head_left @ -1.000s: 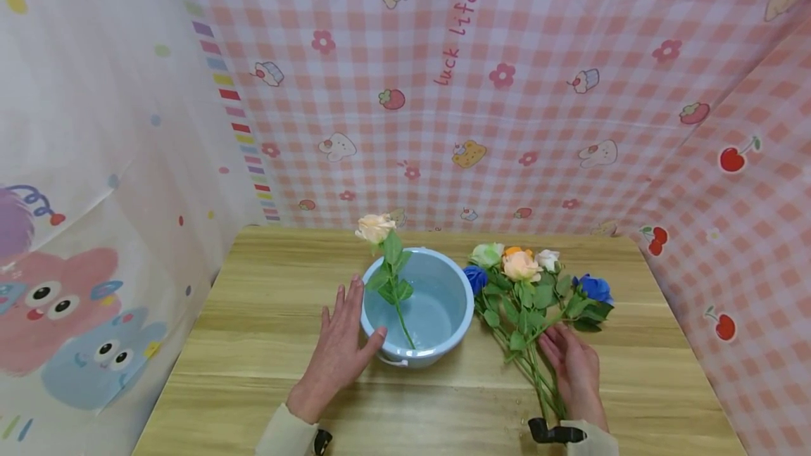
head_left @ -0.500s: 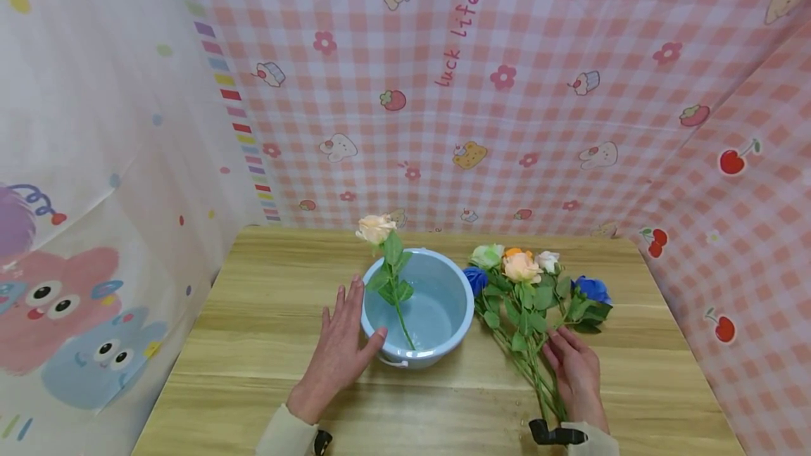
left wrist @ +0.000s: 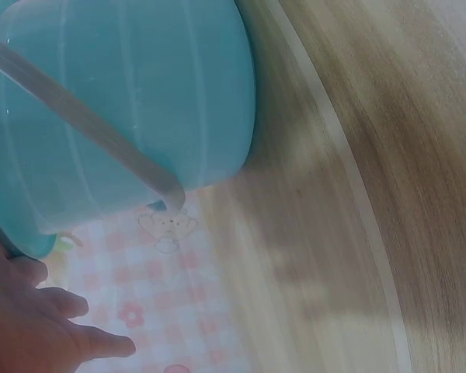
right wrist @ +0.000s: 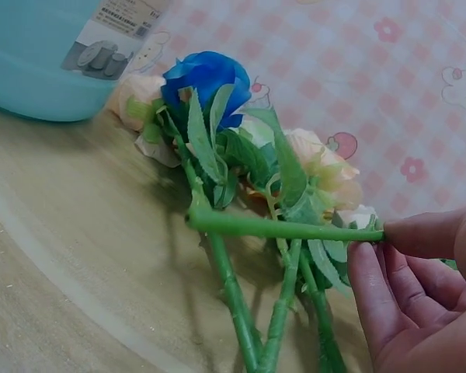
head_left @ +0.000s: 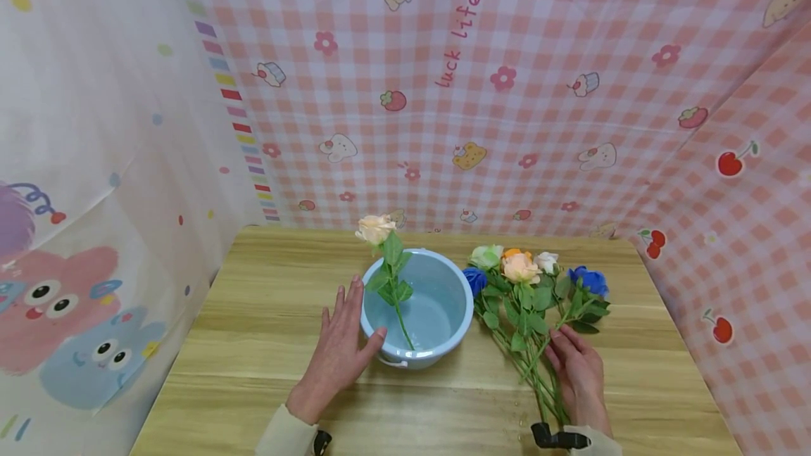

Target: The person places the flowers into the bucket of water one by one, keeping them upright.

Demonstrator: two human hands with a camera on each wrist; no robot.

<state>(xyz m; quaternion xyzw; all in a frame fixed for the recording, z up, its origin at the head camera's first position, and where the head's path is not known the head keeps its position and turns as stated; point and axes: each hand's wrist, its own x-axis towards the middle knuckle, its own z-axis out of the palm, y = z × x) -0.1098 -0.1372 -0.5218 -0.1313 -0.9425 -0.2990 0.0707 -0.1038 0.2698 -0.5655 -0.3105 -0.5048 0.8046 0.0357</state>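
Note:
My left hand (head_left: 338, 350) lies with extended fingers against the left side of a light blue bucket (head_left: 470, 308), thumb near its front rim. A pale peach rose (head_left: 376, 229) leans inside the bucket, its bloom above the back left rim. To the right, my right hand (head_left: 579, 371) pinches the stem of a blue rose (head_left: 589, 280) between thumb and fingers. In the right wrist view that green stem (right wrist: 279, 228) juts leftward from the fingertips, across other stems. Beside this hand lies a bunch of roses (head_left: 521, 267) in peach, green, white, orange and blue.
Everything stands on a wood-grain table (head_left: 253, 301). The bucket's pale handle (left wrist: 85, 120) hangs down its outside. Behind the table hangs a pink checked cloth (head_left: 355, 111), and a white printed cloth (head_left: 127, 231) hangs at left. Small droplets or bits lie near the stems.
The blue rose in my right hand has shifted slightly left, its stem end swinging across the other stems. My right hand has moved a little. The left hand and bucket stay put.

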